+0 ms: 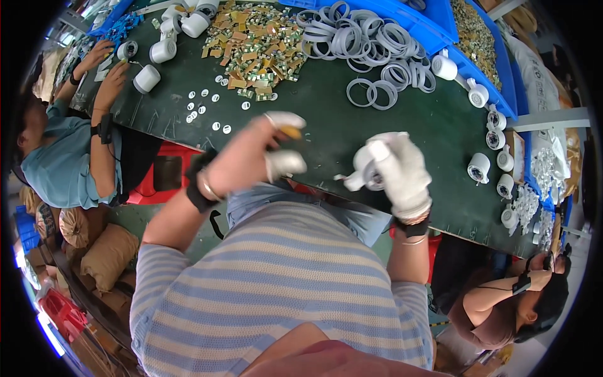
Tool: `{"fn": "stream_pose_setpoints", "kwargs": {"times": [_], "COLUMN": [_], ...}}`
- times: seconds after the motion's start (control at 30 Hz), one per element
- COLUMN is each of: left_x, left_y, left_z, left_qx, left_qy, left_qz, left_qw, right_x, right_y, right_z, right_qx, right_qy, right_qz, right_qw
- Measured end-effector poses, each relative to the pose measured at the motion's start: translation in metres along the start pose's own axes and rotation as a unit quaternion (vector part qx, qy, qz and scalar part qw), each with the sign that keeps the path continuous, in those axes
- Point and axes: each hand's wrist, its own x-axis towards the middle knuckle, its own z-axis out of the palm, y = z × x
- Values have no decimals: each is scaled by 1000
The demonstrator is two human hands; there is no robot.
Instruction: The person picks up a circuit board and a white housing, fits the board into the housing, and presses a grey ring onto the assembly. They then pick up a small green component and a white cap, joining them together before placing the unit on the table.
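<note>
From the head view, I see the person at a dark green table [326,135], a white lamp-like piece [363,162] in the gloved right hand [405,176], its fingers closed round it near the table's near edge. The left hand [254,151] is bare but for white finger covers [286,164] on thumb and finger; these stand wide apart, with open space between them. There's something yellow by another fingertip, too blurred for me to name.

The piece lies to the right of the left fingertips and a touch nearer the body, well apart from them. The right hand is plainly the nearer, being on it already. Its long axis I can't settle: a stubby part points up toward the far side, a small tab sticks out toward the left hand, and the glove covers the rest.

Counting round: one piece in the right hand; roughly thirteen small white discs [216,126] scattered left of centre; about eight white fittings [478,168] down the right side and around six more white housings [147,78] at the far left. The grey rings [360,93] are heaped past counting, though two overlap at the front, and the little circuit boards [251,47] make one uncountable pile
</note>
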Motion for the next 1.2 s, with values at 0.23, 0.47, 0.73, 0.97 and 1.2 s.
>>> {"fn": "stream_pose_setpoints", "kwargs": {"times": [0.23,0.47,0.73,0.97,1.2], "left_x": [31,21,9,6,1], "left_y": [-85,-79,-32,13,31], "left_z": [-73,-67,-19,37,34], "left_qx": [330,195,-69,-249,-274], "left_qy": [129,145,111,-58,-129], "left_qz": [-1,-138,-141,-115,-111], "left_qw": [935,960,981,960,947], "right_x": [48,-17,-15,-17,-15], "right_y": [50,37,51,14,-6], "right_z": [-32,-5,8,17,14], "right_qx": [-332,-381,-384,-87,-230], "right_qy": [138,159,182,-21,-100], "right_qz": [-180,-264,-292,-252,-251], "right_qw": [916,871,857,964,935]}}
